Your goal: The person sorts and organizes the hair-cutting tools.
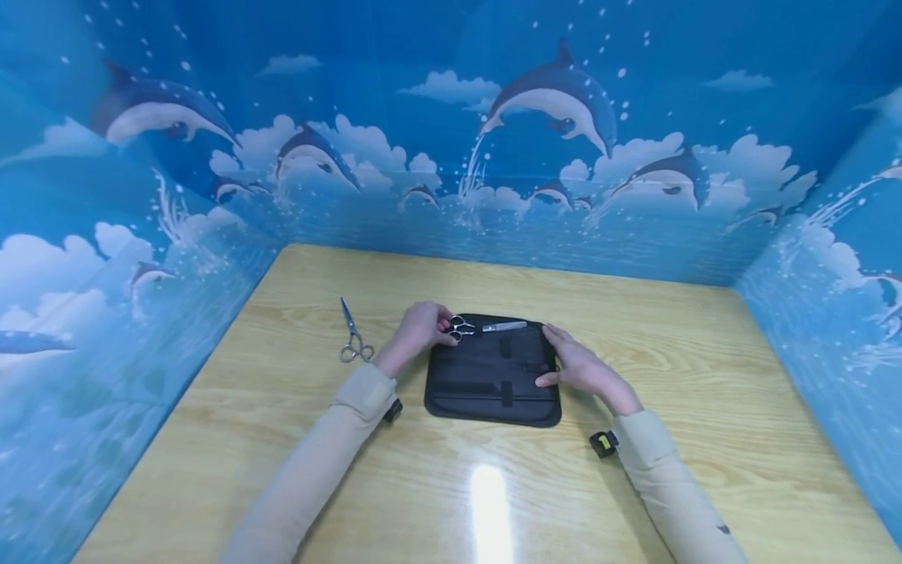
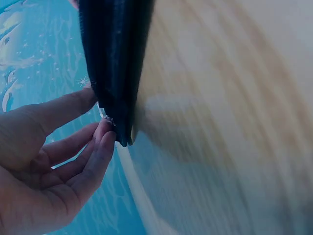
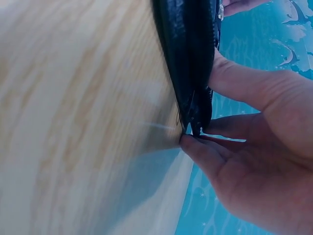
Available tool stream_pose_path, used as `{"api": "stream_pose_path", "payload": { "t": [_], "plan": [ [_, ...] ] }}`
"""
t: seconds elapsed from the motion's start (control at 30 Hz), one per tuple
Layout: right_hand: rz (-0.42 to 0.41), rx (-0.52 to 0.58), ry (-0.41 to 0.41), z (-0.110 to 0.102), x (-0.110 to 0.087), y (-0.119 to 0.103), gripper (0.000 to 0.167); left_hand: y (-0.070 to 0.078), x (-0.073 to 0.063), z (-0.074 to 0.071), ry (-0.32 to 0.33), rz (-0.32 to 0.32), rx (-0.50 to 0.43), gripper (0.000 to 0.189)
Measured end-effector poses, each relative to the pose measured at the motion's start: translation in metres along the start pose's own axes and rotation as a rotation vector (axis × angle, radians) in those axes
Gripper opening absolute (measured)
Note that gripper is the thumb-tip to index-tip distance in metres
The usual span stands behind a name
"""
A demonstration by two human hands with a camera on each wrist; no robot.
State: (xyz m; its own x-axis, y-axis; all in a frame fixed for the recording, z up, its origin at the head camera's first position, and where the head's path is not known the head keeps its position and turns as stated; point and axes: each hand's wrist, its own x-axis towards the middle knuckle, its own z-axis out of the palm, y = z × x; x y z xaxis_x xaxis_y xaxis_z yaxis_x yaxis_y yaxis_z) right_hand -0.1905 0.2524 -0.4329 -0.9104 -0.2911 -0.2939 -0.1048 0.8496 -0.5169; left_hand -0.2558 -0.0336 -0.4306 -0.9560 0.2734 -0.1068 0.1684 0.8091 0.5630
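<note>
A black zip-edged scissor case (image 1: pixel 465 384) lies open on the table. Along its top edge lies a pair of scissors, its silver finger rings (image 1: pixel 461 321) at the left and its broad blade (image 1: pixel 506 326) emerging to the right of a dark band. My left hand (image 1: pixel 420 325) pinches the scissors at the finger rings; in the left wrist view only a small glint of metal shows at the fingertips. My right hand (image 1: pixel 581 366) grips the case's right edge, thumb on the inner face and fingertips at the upper right corner.
Another pair of scissors (image 1: pixel 352 337) lies on the wooden table (image 1: pixel 669 337) left of the case, its blades pointing away. Blue dolphin-printed curtains (image 1: pixel 395 204) stand along the back and both sides. Dark wrist cameras (image 1: pixel 603 444) sit under the sleeves.
</note>
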Motion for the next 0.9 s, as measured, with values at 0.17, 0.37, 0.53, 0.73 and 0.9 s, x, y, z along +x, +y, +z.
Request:
{"api": "stream_pose_path", "payload": {
  "t": [0.17, 0.37, 0.53, 0.73, 0.9],
  "plan": [
    [0.002, 0.010, 0.006, -0.0007, 0.0002, 0.0020, 0.104, -0.0006, -0.0008, 0.0009, 0.015, 0.083, 0.057, 0.044],
    [0.007, 0.008, -0.003, -0.0005, 0.0011, 0.0021, 0.104, -0.0013, 0.0005, 0.0027, 0.012, 0.111, 0.105, 0.037],
    [0.013, 0.004, -0.006, -0.0004, 0.0005, 0.0013, 0.104, 0.0032, 0.0013, 0.0035, 0.023, 0.131, 0.189, 0.037],
    [0.034, 0.004, -0.011, -0.0007, 0.0007, -0.0019, 0.105, 0.0067, 0.0030, 0.0060, 0.035, 0.160, 0.234, 0.036],
    [0.048, 0.002, -0.011, -0.0005, 0.0014, -0.0035, 0.105, 0.0050, 0.0051, 0.0074, 0.026, 0.180, 0.229, 0.037]
  ]
}}
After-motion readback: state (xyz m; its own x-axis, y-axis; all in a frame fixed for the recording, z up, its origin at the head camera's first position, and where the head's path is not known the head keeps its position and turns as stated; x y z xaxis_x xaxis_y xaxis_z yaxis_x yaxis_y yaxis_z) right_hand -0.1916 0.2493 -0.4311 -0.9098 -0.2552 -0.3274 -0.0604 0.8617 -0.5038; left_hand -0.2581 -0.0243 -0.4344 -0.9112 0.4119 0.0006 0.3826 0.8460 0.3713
